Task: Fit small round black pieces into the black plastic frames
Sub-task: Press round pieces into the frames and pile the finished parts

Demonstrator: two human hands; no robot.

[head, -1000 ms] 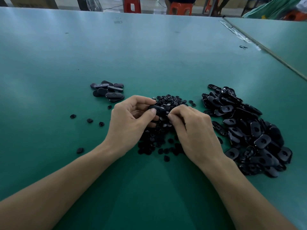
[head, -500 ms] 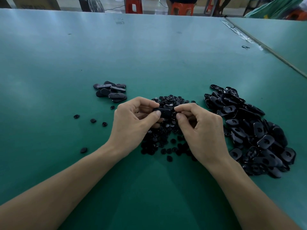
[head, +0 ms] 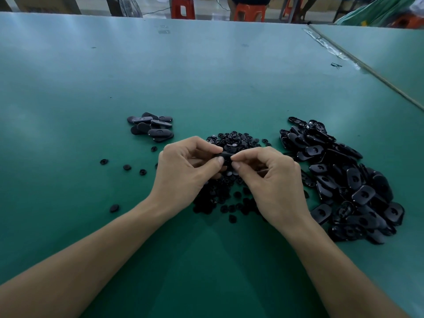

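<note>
Frame (head: 226, 155), one of many, is pinched between both hands just above the pieces (head: 237, 141), near the middle of the table (head: 206, 76). Compared with half a second ago, the frame is kept at much the same spot, but the two thumbs have been brought nearer each other, so less of it is left showing. A second ago it was held by the left hand alone while the right hand was lowered into the pieces. Since then the right hand has been raised to it.

The left hand (head: 185, 173) is curled, with the frame's left end gripped between thumb and forefinger. The right hand (head: 273, 180) is curled likewise, its thumb and forefinger pinched on the right end. Whether a piece is caught under those fingertips cannot be told.

Only a short, dark, glossy strip of the frame is seen between the fingertips, lying level from 9 to 3 o'clock. Its shape is otherwise hidden.

The pieces are small black discs, spread from 12 o'clock of the hands to 6 o'clock beneath the wrists. A few strays (head: 126, 167) are scattered at 9 o'clock. A big heap (head: 344, 180) of loose frames, rounded black plates each marked with a hole or dimple at the middle, is piled at 3 o'clock, near the right hand. A small group (head: 151, 129) of frames is laid at 10 o'clock. Orange stools (head: 182, 8) and a fan (head: 124, 6) are seen beyond the table's far edge at 12 o'clock.
</note>
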